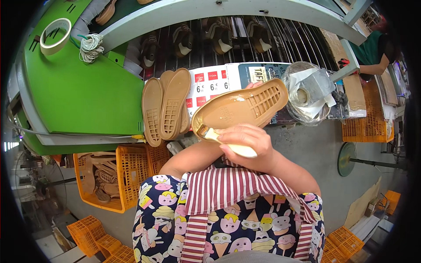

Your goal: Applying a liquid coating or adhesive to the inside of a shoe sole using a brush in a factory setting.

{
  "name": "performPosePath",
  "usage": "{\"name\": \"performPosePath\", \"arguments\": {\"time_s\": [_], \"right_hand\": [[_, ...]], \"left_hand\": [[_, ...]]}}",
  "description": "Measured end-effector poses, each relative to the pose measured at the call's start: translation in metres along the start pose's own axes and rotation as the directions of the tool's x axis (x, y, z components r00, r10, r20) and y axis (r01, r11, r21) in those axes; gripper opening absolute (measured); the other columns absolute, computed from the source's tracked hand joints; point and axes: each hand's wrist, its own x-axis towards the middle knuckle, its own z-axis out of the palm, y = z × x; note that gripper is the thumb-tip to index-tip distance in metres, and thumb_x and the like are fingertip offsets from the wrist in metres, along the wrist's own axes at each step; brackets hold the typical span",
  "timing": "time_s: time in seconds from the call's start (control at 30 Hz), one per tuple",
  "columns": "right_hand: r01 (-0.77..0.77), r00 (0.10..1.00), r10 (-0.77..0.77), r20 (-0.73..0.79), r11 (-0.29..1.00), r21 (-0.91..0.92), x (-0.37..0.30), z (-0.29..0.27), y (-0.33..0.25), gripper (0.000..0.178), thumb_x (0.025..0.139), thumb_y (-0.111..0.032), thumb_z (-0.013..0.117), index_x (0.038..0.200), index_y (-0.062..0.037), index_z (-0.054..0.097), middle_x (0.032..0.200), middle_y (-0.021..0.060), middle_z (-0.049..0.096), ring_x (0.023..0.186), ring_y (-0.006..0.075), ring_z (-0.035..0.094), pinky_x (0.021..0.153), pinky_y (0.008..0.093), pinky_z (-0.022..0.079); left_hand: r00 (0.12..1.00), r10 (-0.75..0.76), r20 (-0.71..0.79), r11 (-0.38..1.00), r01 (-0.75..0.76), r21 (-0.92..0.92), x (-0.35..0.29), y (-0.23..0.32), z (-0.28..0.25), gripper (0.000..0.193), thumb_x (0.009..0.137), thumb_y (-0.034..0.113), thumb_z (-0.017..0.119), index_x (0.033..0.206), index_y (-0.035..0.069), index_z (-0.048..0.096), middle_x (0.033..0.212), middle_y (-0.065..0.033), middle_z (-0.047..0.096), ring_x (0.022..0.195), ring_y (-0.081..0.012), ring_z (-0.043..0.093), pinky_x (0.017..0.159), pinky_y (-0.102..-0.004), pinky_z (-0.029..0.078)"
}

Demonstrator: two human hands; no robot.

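My right hand (247,142) is closed round the pale handle of a paintbrush (237,150). The brush's bristles touch the inner face of a tan shoe sole (232,107) near its left end. That sole is tilted up toward me, with a grid of square recesses at its right end. My left hand (253,85) supports it from behind; only some fingertips show past the far edge, and the rest is hidden. Left of it, several more tan soles (174,105) lean together on the bench. A plastic-lined bowl (309,94) with white sheets and a small round container stands to the right.
A green machine cover (74,92) fills the left, bearing a tape roll (55,36) and a coil of string (91,47). Dark shoes (220,37) sit on a roller conveyor beyond the bench. An orange crate (127,177) holds soles at lower left. Another person's arm (375,68) shows at right.
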Motion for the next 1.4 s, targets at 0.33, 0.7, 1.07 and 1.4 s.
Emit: {"name": "performPosePath", "arguments": {"time_s": [0.33, 0.7, 1.07, 1.4], "right_hand": [[-0.317, 0.888, 0.232, 0.398, 0.935, 0.162, 0.044, -0.061, 0.020, 0.014, 0.082, -0.007, 0.064, 0.094, -0.0008, 0.064, 0.095, 0.0114, 0.070, 0.089, 0.0212, 0.067, 0.082, 0.0316, 0.052], [-0.399, 0.844, 0.332, 0.420, 0.914, 0.078, 0.031, -0.124, 0.025, 0.015, 0.085, -0.012, 0.060, 0.092, 0.0002, 0.065, 0.084, 0.0083, 0.067, 0.079, 0.0126, 0.063, 0.070, 0.0257, 0.051], [-0.724, 0.464, 0.485, -0.741, 0.690, -0.001, -0.124, -0.182, 0.155, 0.019, 0.086, -0.016, 0.066, 0.092, 0.0016, 0.065, 0.073, 0.0061, 0.066, 0.070, 0.0111, 0.066, 0.061, 0.0251, 0.051], [-0.857, 0.470, 0.544, -0.695, 0.470, -0.211, -0.123, -0.179, 0.172, 0.023, 0.082, -0.022, 0.067, 0.086, 0.0009, 0.066, 0.071, 0.0153, 0.067, 0.064, 0.0247, 0.066, 0.062, 0.0332, 0.051]], "left_hand": [[0.826, -0.063, 0.561, 0.949, 0.224, -0.223, -0.003, 0.012, -0.009, 0.055, 0.089, 0.030, 0.062, 0.137, 0.012, 0.043, 0.140, -0.0074, 0.044, 0.132, -0.0193, 0.038, 0.112, -0.0362, 0.030], [0.744, -0.129, 0.656, 0.897, 0.369, -0.242, -0.014, 0.006, -0.020, 0.057, 0.082, 0.020, 0.073, 0.132, 0.005, 0.049, 0.132, -0.0102, 0.053, 0.117, -0.0226, 0.054, 0.099, -0.0372, 0.045], [0.803, -0.452, 0.389, 0.468, 0.585, -0.662, -0.018, -0.015, -0.054, 0.066, 0.094, 0.042, 0.045, 0.143, 0.001, 0.027, 0.136, -0.0243, 0.044, 0.123, -0.0328, 0.049, 0.101, -0.0436, 0.043], [0.796, -0.477, 0.373, 0.233, 0.524, -0.819, -0.020, -0.022, -0.051, 0.057, 0.101, 0.041, 0.023, 0.143, 0.003, 0.029, 0.135, -0.0238, 0.046, 0.117, -0.0307, 0.054, 0.096, -0.0418, 0.049]]}}
